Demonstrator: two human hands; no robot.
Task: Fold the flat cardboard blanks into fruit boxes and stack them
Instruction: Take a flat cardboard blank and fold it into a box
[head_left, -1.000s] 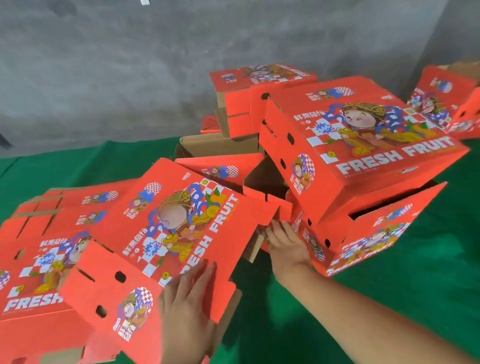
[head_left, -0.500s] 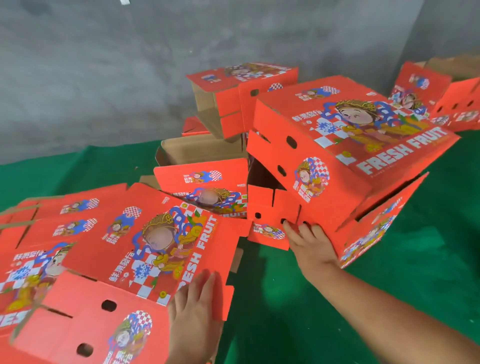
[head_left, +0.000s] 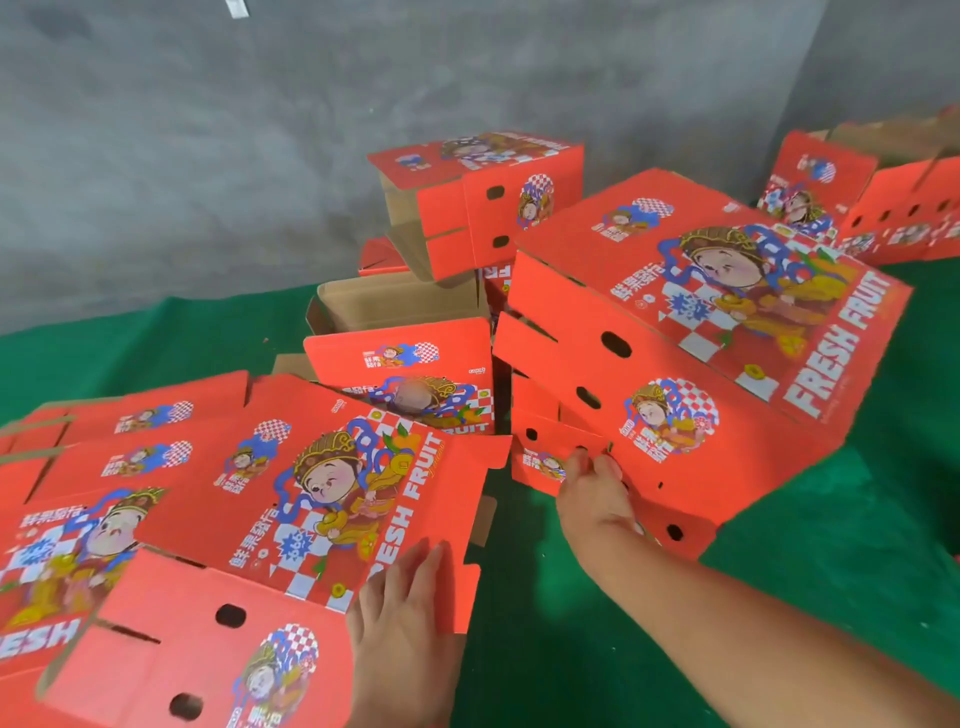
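The folded fruit box (head_left: 691, 332) sits tilted at right of centre, its long axis running toward upper left. The right hand (head_left: 597, 488) pinches its lower end flap, nearer than the left hand (head_left: 402, 618), flat on the blank (head_left: 322, 488) at lower left.

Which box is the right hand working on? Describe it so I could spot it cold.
Start from the green cloth and find the heap of red boxes at centre right. The right hand touches the low end of the big tilted box on the heap's near side. Unlike its neighbours, it shows its whole FRESH FRUIT lid, slanting down toward the camera.
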